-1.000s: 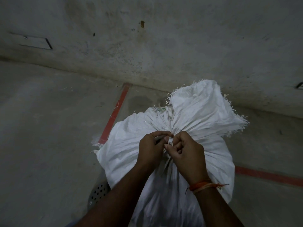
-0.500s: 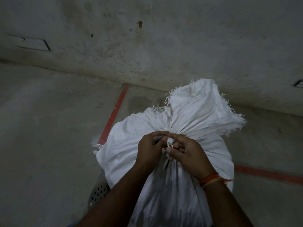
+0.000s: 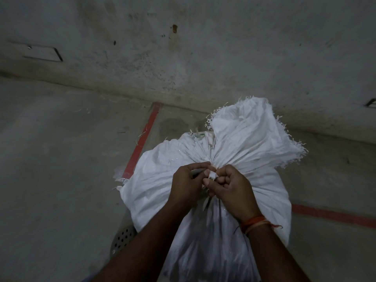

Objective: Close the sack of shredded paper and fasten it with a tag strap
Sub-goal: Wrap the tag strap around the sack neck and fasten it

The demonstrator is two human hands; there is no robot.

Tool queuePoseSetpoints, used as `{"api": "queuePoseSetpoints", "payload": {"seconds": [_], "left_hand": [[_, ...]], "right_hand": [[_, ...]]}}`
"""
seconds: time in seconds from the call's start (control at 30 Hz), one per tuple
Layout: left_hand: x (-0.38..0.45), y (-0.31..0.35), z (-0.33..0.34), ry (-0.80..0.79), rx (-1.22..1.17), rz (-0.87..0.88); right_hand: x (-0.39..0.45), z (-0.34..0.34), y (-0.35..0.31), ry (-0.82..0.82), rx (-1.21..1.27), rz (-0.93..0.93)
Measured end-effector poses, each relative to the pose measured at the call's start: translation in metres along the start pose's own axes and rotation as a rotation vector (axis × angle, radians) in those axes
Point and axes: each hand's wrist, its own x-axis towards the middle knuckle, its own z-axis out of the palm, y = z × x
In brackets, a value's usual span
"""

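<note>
both hands, left hand [image 3: 186, 183] and right hand [image 3: 234, 190], pinch the white tag strap [image 3: 212, 175] at the woven sack [image 3: 234, 143] neck; a loose cinch could let the gathered mouth slip open.

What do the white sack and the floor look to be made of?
The white sack looks like woven plastic, matte with a faint sheen: its cut mouth frays into loose strands. The grey floor appears to be bare concrete, dull and stained, with red painted lines.
</note>
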Motion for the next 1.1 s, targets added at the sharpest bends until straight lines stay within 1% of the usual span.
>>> {"api": "queuePoseSetpoints", "payload": {"seconds": [0.17,0.27,0.5,0.63,0.73,0.77,0.87,0.9,0.93,1.0,1.03,1.1], "left_hand": [[-0.001,0.003,-0.001,-0.06,0.055,0.055],[-0.001,0.004,-0.002,-0.109,0.033,0.048],[-0.002,0.004,-0.002,-0.154,0.068,0.052],[-0.002,0.004,-0.003,-0.153,0.113,0.058],[-0.004,0.011,0.001,-0.147,0.122,0.053],[-0.005,0.018,0.002,-0.137,0.095,0.041],[0.0,0.042,-0.002,-0.029,0.112,0.047],[0.004,0.048,-0.005,0.02,0.141,0.067],[0.008,0.053,-0.009,0.056,0.165,0.083],[0.018,0.056,-0.011,0.054,0.223,0.069],[0.023,0.058,-0.008,0.017,0.268,0.043],[0.037,0.062,0.005,-0.105,0.371,-0.001]], "right_hand": [[0.001,0.002,0.003,0.09,-0.024,-0.03],[0.0,-0.001,0.002,0.112,-0.052,-0.035],[0.001,-0.005,0.005,0.105,0.045,0.002],[0.001,-0.005,0.005,0.09,0.094,0.024],[0.004,-0.006,0.001,0.031,0.167,0.113],[0.006,-0.007,-0.002,0.074,0.206,0.156],[0.015,-0.017,-0.006,0.455,0.246,0.18],[0.018,-0.02,-0.006,0.545,0.247,0.187],[0.021,-0.022,-0.004,0.597,0.289,0.216],[0.027,-0.02,-0.003,0.6,0.477,0.296],[0.031,-0.019,-0.003,0.594,0.543,0.304],[0.036,-0.016,-0.009,0.557,0.649,0.244]]}}
